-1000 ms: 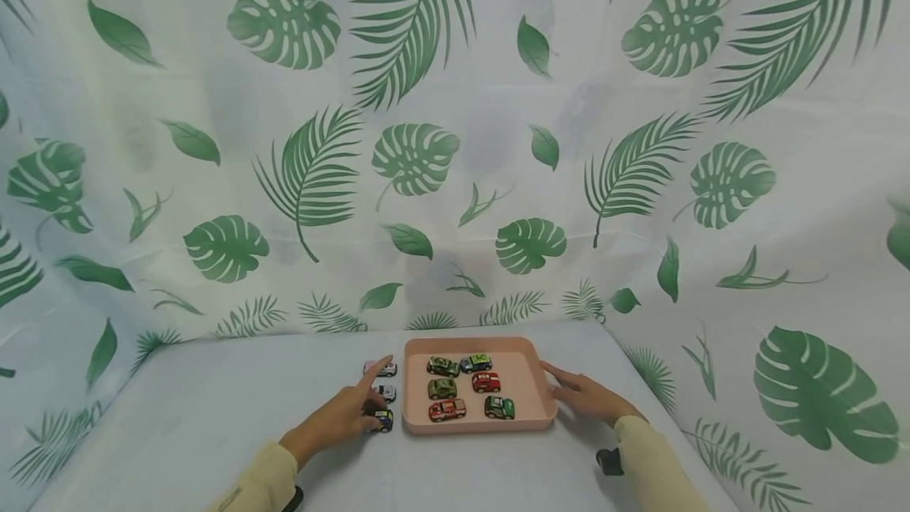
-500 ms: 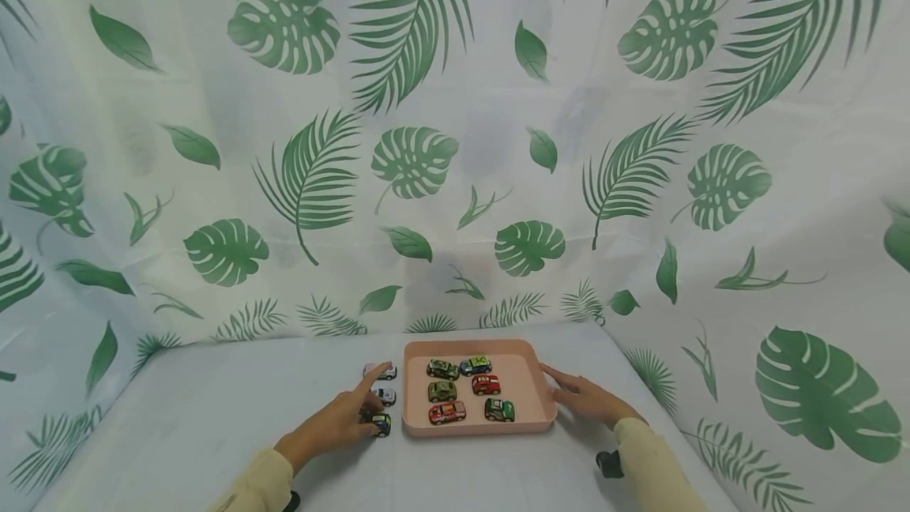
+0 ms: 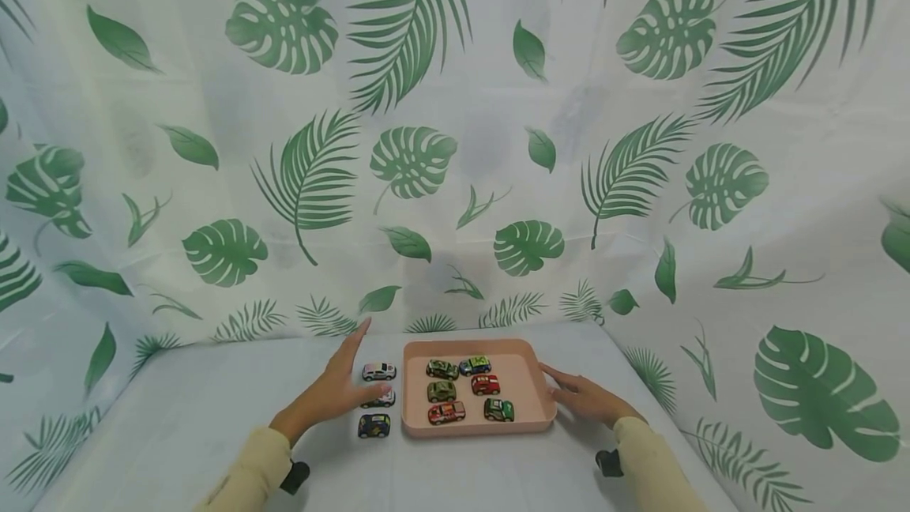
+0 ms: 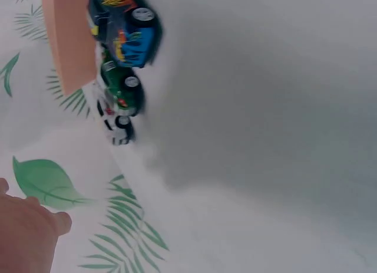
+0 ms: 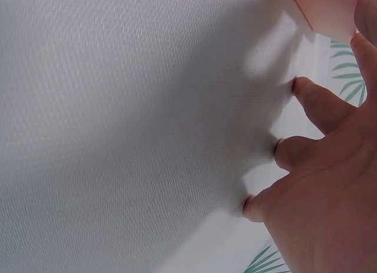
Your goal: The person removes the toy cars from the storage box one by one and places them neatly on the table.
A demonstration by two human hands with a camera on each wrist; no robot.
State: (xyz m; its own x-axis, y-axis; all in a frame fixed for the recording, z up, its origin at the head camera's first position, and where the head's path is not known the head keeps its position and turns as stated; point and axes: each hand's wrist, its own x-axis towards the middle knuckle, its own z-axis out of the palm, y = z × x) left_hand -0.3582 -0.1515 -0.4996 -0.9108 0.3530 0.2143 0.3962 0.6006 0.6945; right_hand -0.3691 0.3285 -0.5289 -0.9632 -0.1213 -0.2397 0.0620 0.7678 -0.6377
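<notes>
My left hand (image 3: 330,389) hovers with fingers stretched beside a column of small toy cars, left of a pink tray. Nearest me in that column is a dark blue toy car (image 3: 374,426). Behind it, a middle toy car (image 3: 386,399) is partly hidden by my thumb; its side shows green in the left wrist view. A white toy car (image 3: 379,371) stands at the back. Nothing is held in the left hand. My right hand (image 3: 588,399) touches the right side of the pink tray (image 3: 479,431), and several of its fingertips rest on the table in the right wrist view.
Inside the tray are several toy cars, among them a red one (image 3: 486,385), an olive one (image 3: 441,392) and a green one (image 3: 498,410). A leaf-printed curtain (image 3: 455,180) rises behind the white table (image 3: 213,417) and along its sides.
My left hand has let go of the dark blue toy car and drawn up and left, its fingers spreading. That car now sits slightly further left. The right hand has stayed at the tray.
</notes>
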